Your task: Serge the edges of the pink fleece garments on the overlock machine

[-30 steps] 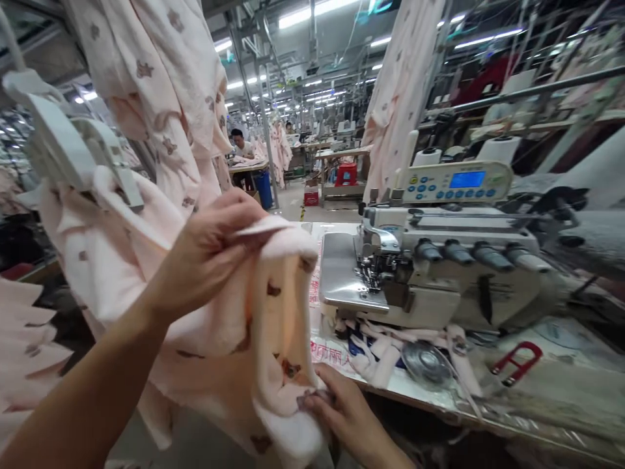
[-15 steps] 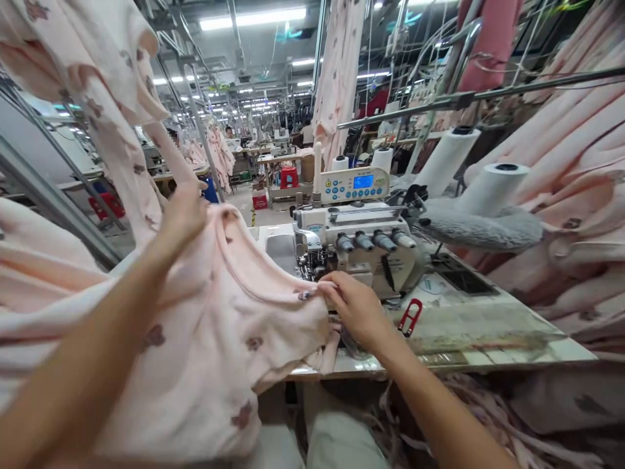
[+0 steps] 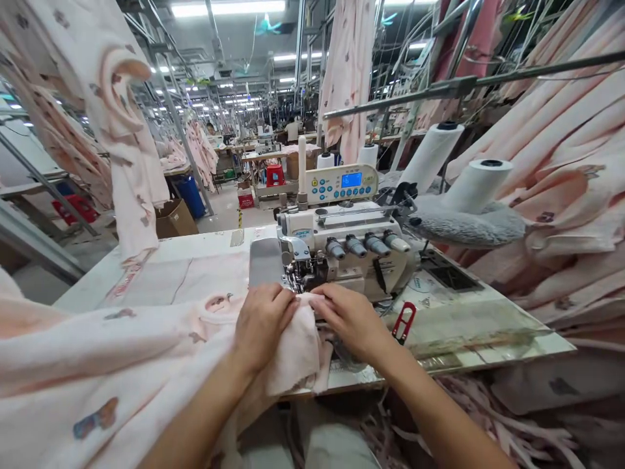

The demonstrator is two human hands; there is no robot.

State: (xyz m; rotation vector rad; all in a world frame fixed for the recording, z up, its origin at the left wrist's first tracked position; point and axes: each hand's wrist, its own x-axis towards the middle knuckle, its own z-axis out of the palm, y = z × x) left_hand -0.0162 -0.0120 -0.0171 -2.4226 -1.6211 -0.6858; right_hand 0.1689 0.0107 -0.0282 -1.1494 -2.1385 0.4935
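Left hand [image 3: 263, 319]: closed down over a bunched edge of the pink garment [image 3: 161, 352], fingers curled and pressing the cloth flat just in front of the machine's needle area.
Right hand [image 3: 349, 319]: also gripping the cloth — fingers narrow, pinching the same edge from the right side, touching the left hand's fold.
Garment: pale pink with small printed figures; the worked edge lies on the surface at the foot of the overlock machine [image 3: 342, 244], the rest trails off the near left edge toward the person's lap.
Machine: needle and presser foot [image 3: 300, 273] sit just beyond the fingertips; whether the cloth is under the foot I cannot tell, the hands cover it.
Red clippers [image 3: 404, 322]: lying on the surface just right of the right hand, untouched.
Thread cones [image 3: 476, 185]: two white ones at the far right, behind the machine.
Risk, fingers: both sets of fingertips are very near the needle and knife — if the machine runs while they sit this close, a fingertip could be caught.
Risk, seam: the edge looks bunched, not flat; fed so, layers could slip and the seam pucker or miss one ply.
Risk, drag: the heavy hanging bulk at the near left may pull the edge off line.
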